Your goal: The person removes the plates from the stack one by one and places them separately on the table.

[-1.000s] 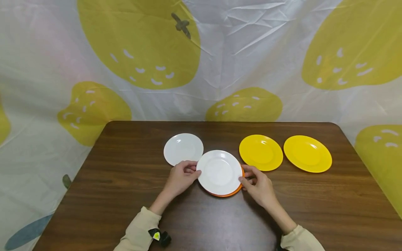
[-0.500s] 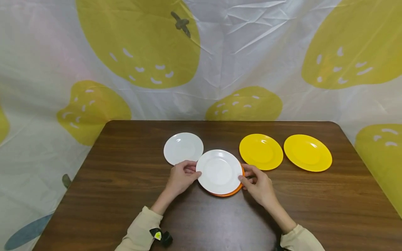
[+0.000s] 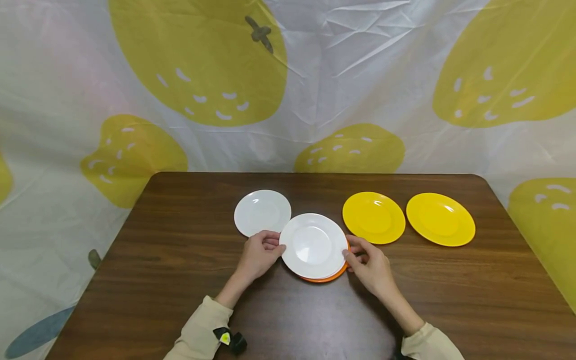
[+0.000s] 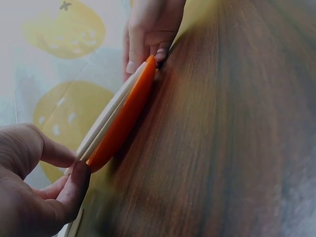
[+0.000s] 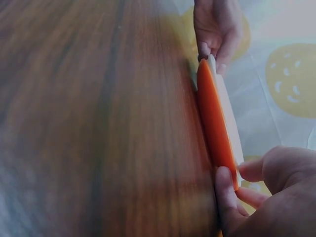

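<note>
A white plate (image 3: 313, 244) lies over an orange plate (image 3: 325, 279) near the middle of the table. From the side, the left wrist view shows two pale rims (image 4: 106, 121) stacked above the orange plate (image 4: 127, 118). My left hand (image 3: 260, 254) pinches the white edge at the left, thumb on top and fingers beneath. At the opposite side, my right hand (image 3: 372, 265) holds the stack's rim, its thumb on the white plate and its fingers against the orange underside (image 5: 213, 121). Most of the orange plate is hidden under the white.
Another white plate (image 3: 262, 212) lies just behind the left hand, close to the stack. Two yellow plates (image 3: 374, 218) (image 3: 440, 219) lie side by side at the back right. The brown wooden table (image 3: 180, 220) ends at a printed curtain (image 3: 207, 150).
The top white plate has shifted slightly left and tilted, with a bright glare now on it and a second white rim showing below. The left hand moved slightly left; the right stayed almost still.
</note>
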The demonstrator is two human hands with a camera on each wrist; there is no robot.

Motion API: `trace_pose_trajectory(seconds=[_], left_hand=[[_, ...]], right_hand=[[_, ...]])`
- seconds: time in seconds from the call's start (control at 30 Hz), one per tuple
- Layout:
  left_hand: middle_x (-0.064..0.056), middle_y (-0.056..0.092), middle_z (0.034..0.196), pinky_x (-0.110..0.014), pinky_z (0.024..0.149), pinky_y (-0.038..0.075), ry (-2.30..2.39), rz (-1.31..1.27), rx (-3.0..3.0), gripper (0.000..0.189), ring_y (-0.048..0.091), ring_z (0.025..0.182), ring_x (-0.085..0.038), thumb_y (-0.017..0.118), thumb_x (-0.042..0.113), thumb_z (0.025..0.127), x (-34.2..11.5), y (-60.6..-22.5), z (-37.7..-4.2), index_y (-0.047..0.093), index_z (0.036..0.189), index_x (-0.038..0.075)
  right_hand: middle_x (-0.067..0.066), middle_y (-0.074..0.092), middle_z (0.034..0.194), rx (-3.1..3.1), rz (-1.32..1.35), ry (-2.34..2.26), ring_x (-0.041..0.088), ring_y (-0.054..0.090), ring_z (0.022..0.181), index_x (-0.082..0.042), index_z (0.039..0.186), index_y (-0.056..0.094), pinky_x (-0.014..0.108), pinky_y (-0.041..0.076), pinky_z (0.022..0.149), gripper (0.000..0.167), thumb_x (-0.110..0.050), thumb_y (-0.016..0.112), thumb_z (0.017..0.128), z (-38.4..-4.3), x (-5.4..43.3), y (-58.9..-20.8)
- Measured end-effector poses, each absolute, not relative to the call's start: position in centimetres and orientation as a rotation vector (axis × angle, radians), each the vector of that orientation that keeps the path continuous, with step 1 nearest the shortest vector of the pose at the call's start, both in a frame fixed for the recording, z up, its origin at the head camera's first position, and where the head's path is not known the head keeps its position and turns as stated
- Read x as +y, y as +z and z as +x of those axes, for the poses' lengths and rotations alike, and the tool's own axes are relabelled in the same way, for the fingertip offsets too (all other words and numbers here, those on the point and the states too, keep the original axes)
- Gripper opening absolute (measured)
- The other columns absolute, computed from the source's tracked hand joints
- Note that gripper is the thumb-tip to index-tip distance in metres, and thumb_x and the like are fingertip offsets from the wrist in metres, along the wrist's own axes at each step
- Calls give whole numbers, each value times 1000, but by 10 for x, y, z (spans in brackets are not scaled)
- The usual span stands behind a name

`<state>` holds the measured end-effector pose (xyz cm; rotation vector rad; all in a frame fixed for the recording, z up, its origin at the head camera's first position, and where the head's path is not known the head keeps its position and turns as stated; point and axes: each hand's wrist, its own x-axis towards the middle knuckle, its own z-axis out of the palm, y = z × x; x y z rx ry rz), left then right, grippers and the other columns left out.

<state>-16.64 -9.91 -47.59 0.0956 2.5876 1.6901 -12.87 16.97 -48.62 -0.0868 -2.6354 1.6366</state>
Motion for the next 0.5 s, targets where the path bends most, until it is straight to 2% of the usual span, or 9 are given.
trace_pose_trajectory(seconds=[0.2, 0.5], left_hand=[[-19, 71, 94, -40, 83, 60, 1682, 81, 2596, 25, 71, 85, -26, 73, 5, 87, -100, -477, -166, 67, 108, -8], [-19, 71, 91, -40, 84, 60, 1701, 69, 2602, 24, 70, 84, -26, 70, 5, 88, -103, -477, -167, 66, 108, -9]], right_hand=[[19, 68, 101, -2628, -95, 1669, 10, 65, 68, -4, 132, 65, 22, 60, 62, 35, -7, 67, 97, -129, 170, -486], [19, 68, 101, -2630, -100, 1669, 12, 64, 69, -4, 132, 64, 21, 59, 62, 38, -8, 69, 95, -128, 169, -484]])
